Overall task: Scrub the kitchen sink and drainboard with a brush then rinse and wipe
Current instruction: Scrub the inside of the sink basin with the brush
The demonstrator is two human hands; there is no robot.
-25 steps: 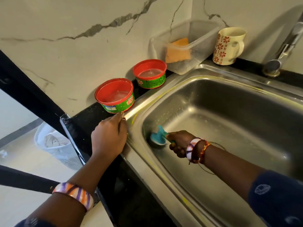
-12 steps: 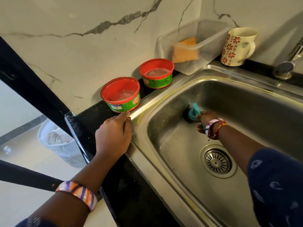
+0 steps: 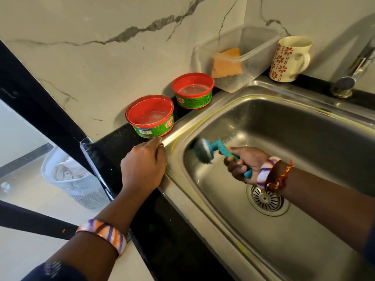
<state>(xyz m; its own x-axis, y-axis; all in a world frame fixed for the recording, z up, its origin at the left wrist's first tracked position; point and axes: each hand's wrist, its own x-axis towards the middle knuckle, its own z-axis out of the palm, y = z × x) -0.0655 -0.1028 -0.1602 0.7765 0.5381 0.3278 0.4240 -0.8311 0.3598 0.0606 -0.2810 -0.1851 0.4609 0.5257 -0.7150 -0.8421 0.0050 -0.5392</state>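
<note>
Steel sink (image 3: 304, 138): scrubbing under way; rinse and wipe not yet done.
Brush (image 3: 203, 152): head against left inner wall, blurred.
Right hand (image 3: 245, 163): fingers wrapped round the brush handle.
Left hand (image 3: 143, 165): curled, braced on the rim, holding nothing seen.
Risk: a wide stroke could knock the nearest tub (image 3: 151, 118) off the desk (image 3: 113, 147).
Risk: wet handle may slip.

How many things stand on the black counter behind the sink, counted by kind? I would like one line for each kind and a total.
Red-and-green tubs: 2, the near tub and the far tub
Clear plastic box, with an orange sponge in it: 1
Flowered mug: 1
Total: 4
</note>
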